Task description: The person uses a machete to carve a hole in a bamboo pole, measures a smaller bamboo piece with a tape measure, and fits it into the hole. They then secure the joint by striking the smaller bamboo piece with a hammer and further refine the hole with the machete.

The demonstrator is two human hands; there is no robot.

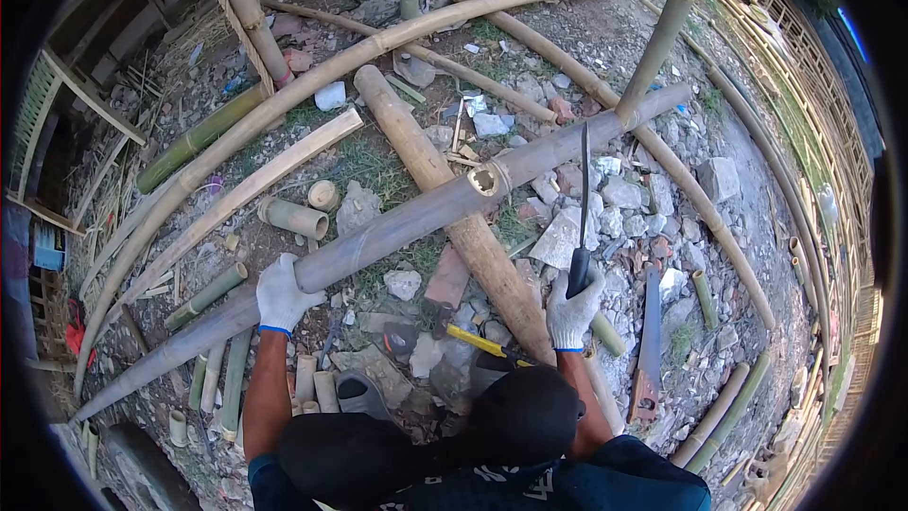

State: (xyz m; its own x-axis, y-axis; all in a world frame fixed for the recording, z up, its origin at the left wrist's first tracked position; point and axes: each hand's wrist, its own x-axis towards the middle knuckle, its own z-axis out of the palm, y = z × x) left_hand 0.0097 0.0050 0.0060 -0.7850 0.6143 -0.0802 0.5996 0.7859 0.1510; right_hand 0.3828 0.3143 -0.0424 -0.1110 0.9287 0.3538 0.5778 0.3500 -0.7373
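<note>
A long dark bamboo pole runs slantwise before me, with a hole cut in its upper side. It rests across a thick tan bamboo log. My left hand, in a white work glove, grips the pole left of the hole; some fingers are hidden. In my right hand, also gloved, is the black handle of a machete, closed in the fingers. Its long narrow blade points away from me, and in this view its upper part overlaps the pole right of the hole.
A handsaw lies on the rubble at right. A yellow-handled tool is near my feet. Short bamboo pieces lie at left. A long curved bamboo pole arches across the far side, and an upright bamboo post stands at right.
</note>
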